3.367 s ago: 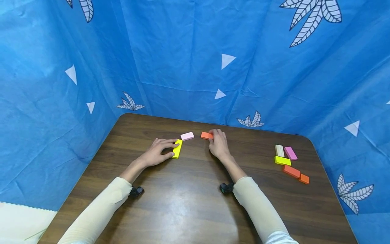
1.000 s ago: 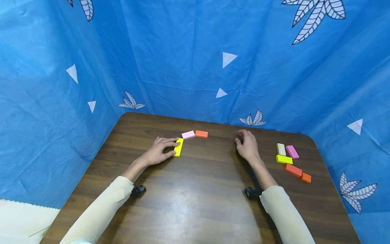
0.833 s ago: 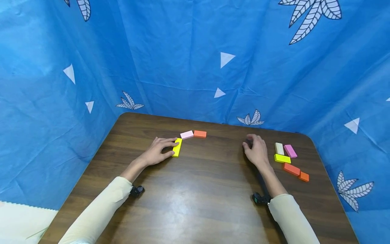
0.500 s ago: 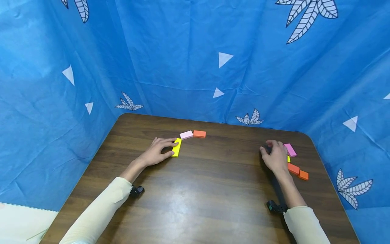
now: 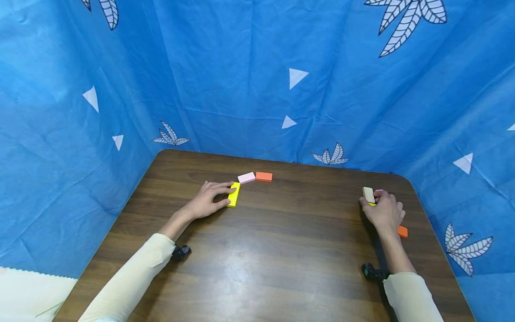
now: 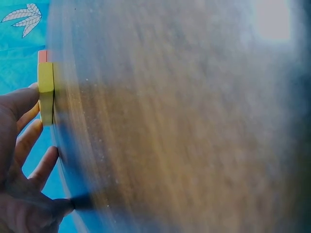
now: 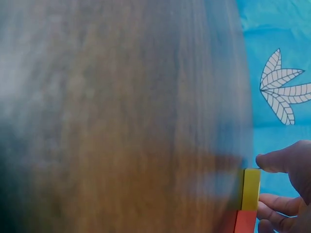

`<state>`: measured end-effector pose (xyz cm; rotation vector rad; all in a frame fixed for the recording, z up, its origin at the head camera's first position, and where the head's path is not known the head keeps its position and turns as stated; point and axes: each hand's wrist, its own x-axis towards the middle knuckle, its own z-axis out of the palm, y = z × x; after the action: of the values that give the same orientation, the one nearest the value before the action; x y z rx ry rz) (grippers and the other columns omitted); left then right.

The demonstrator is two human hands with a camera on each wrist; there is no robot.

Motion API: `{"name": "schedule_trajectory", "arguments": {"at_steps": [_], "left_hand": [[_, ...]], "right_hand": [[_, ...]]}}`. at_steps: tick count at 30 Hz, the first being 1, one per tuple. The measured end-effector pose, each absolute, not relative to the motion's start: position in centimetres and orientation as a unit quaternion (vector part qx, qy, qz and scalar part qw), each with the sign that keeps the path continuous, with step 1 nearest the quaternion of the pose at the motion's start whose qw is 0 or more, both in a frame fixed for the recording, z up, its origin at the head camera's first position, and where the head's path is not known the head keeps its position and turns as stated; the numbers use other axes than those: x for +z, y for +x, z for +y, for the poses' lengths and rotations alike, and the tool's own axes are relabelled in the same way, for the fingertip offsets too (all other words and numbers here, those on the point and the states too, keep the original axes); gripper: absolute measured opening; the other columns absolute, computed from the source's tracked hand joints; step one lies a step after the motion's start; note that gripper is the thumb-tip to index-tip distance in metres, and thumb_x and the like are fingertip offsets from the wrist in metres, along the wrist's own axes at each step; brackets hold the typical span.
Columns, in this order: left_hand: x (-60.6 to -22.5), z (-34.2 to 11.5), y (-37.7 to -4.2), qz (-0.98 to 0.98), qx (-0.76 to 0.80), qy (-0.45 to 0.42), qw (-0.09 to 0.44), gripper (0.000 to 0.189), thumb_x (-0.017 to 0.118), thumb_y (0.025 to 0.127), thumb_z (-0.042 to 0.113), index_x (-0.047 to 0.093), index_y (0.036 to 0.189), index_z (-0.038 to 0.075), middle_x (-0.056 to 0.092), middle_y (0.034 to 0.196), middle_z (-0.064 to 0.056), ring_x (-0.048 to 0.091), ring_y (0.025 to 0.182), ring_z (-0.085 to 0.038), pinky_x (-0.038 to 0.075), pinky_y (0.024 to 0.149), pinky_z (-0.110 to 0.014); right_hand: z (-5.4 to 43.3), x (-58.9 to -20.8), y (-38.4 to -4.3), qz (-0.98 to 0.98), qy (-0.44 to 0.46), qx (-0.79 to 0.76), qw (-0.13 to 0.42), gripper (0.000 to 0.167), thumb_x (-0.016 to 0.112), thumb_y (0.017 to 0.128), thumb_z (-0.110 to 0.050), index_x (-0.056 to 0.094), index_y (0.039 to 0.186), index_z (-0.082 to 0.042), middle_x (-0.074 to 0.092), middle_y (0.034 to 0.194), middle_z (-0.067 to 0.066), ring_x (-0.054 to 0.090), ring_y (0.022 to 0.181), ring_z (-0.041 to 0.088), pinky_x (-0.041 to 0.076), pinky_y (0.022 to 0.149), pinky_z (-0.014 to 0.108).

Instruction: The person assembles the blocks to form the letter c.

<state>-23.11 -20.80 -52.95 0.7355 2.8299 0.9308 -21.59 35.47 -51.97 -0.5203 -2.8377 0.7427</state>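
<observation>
In the head view my left hand (image 5: pixel 206 202) holds a yellow block (image 5: pixel 234 195) lying flat, the thumb at its near end and fingertips at its far end. A light pink block (image 5: pixel 246 177) and an orange block (image 5: pixel 263 176) continue from it in a bent line. Over the cluster at the right, my right hand (image 5: pixel 384 214) grips a second yellow block (image 7: pixel 251 189), its thumb at one end and curled fingers behind it. That hand covers most of this block and hides a red-orange block (image 7: pixel 245 222) in the head view.
A cream block (image 5: pixel 368 194) and a mostly covered pink block (image 5: pixel 379 192) lie just beyond my right hand. A small orange block (image 5: pixel 403 231) shows beside that hand. Blue cloth (image 5: pixel 241 89) hangs behind the wooden table (image 5: pixel 281 250).
My right hand has let go of the orange block, now beside the light pink one, and moved right to the other cluster. The left hand has stayed at its yellow block.
</observation>
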Motion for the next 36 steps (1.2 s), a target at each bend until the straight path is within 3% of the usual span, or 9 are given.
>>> {"name": "schedule_trajectory", "arguments": {"at_steps": [5,15,28,36], "left_hand": [[-52.73,-20.53,-22.89,0.922,0.303,0.237,0.041,0.046,0.072,0.105,0.025,0.066,0.150,0.018,0.052,0.167,-0.007,0.047,0.152,-0.041,0.012,0.130,-0.077],[-52.88,-20.59,-22.89,0.922,0.306,0.231,0.045,0.045,0.071,0.105,0.027,0.066,0.150,0.019,0.051,0.169,-0.005,0.045,0.154,-0.040,0.007,0.131,-0.077],[-52.58,-20.72,-22.93,0.923,0.306,0.230,0.047,0.046,0.072,0.105,0.028,0.066,0.149,0.020,0.051,0.169,-0.005,0.045,0.155,-0.040,0.007,0.131,-0.078],[-52.79,-20.67,-23.01,0.922,0.307,0.232,0.046,0.046,0.071,0.105,0.027,0.065,0.151,0.020,0.051,0.169,-0.005,0.044,0.155,-0.040,0.007,0.130,-0.079]], "right_hand": [[35.87,-52.10,-21.81,-0.953,-0.173,0.238,0.071,0.053,0.073,0.099,-0.030,0.059,0.136,0.006,0.063,0.124,0.032,0.049,0.111,0.054,0.034,0.093,0.068],[36.19,-52.14,-21.98,-0.957,-0.178,0.225,0.049,0.047,0.069,0.098,-0.029,0.062,0.128,0.006,0.062,0.127,0.036,0.049,0.109,0.055,0.033,0.090,0.066],[36.15,-52.47,-22.20,-0.956,-0.166,0.236,0.062,0.045,0.069,0.098,-0.029,0.065,0.126,0.006,0.064,0.126,0.036,0.050,0.108,0.053,0.032,0.091,0.065],[36.44,-52.65,-22.27,-0.957,-0.146,0.239,0.082,0.043,0.065,0.100,-0.024,0.065,0.132,0.004,0.064,0.127,0.036,0.051,0.110,0.054,0.033,0.091,0.067]]}}
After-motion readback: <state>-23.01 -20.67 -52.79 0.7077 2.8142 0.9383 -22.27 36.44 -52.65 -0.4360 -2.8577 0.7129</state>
